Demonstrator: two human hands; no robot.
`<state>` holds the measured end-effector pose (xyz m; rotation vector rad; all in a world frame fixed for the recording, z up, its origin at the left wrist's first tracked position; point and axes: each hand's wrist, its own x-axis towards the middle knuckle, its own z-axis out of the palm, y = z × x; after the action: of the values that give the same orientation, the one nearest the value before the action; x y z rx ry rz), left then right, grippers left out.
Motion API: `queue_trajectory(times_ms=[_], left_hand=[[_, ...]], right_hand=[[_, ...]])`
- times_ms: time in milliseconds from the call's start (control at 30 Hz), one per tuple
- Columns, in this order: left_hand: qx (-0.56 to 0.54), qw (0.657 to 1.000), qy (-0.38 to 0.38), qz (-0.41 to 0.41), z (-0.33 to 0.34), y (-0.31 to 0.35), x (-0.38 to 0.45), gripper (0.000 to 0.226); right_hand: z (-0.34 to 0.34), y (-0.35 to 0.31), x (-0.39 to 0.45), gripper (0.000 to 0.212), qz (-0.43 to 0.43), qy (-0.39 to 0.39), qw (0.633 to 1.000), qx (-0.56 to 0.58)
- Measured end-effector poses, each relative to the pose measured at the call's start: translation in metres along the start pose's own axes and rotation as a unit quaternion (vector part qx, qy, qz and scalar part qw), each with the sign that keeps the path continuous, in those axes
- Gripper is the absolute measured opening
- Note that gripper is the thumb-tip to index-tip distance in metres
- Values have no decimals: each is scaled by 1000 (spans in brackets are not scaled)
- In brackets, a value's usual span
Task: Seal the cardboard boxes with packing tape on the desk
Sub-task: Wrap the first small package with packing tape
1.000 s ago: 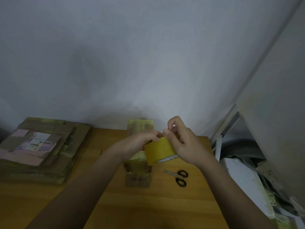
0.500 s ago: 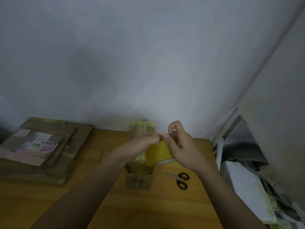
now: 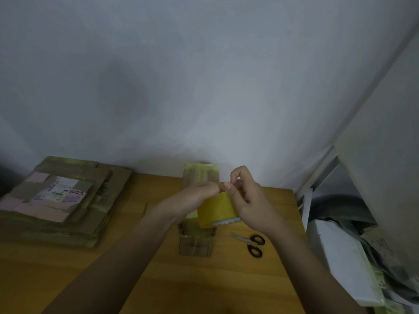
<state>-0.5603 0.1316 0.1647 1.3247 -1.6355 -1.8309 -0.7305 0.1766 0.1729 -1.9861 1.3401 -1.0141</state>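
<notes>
At far left of the wooden bench [image 3: 136, 268], flattened brown cardboard boxes [image 3: 61, 200] lie stacked | left hand [image 3: 192, 198] fingers pinch the tape end — right hand [image 3: 247, 200] grips the yellow packing tape roll [image 3: 215, 211] above a narrow taped cardboard box [image 3: 199, 177] | risk: the end tears or re-sticks | black-handled scissors [image 3: 251, 243] at right.

Both forearms bare, no sleeves, rings or watch visible.
</notes>
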Motion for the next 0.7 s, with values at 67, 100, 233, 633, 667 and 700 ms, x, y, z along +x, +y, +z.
queue_trajectory(times_ms=[67,100,233,633,667,700], left_hand=[[-12,997,55,-44,-2,1,9,24],[-1,997,55,-54,-3,-3,14,19],[22,995,65,-67,-2,0,11,37],[73,997,-26,-23,-33,-21,-11,21],[60,998,-24,6,-35,-21,-16,27],[55,998,-26,33,-34,-15,-18,37]], right_hand=[[3,-2,2,18,-1,1,1000,-6],[5,-3,3,17,0,-1,1000,-9],[12,-5,5,16,9,-9,1000,0],[30,-15,7,13,18,-24,1000,3],[31,-15,8,13,22,-16,1000,8],[31,-15,9,14,27,-10,999,20]])
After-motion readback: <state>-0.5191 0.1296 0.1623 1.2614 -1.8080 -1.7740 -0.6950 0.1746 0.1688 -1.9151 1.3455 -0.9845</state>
